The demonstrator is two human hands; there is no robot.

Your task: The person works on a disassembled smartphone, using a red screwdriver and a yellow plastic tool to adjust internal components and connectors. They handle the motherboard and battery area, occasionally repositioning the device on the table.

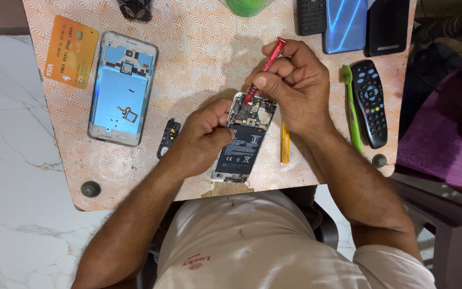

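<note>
The right hand (295, 85) was curled around a red screwdriver (267, 67), thumb and fingers pinched tight on its shaft, with the tip set down on the circuit board at the top of the opened phone (244, 139). The tool leaned up and away toward the far side of the counter (199, 48). The left hand (204, 136) was bent into a loose fist, its fingers pressed against the left edge of the opened phone, which lay near the counter's near edge, straight in front of the person. Both forearms came in from the near edge and met over the phone, the 2 hands almost touching.

On the patterned counter lay 1 detached back cover (121, 88) with its blue inside up, 1 orange card (71, 51) just left of it, 1 small black part (168, 137) between the cover and the left hand, 1 yellow pry tool (285, 144) beside the phone's right edge, 1 green toothbrush (351, 107) and 1 black remote (370, 101) side by side. Along the far edge were 3 more handsets (346, 24) and 1 green round thing (246, 5), cut off by the frame.

Open surface remained between the cover and the right hand. The toothbrush and remote lay close beside the right wrist, and the counter's right edge ran just past them.
</note>
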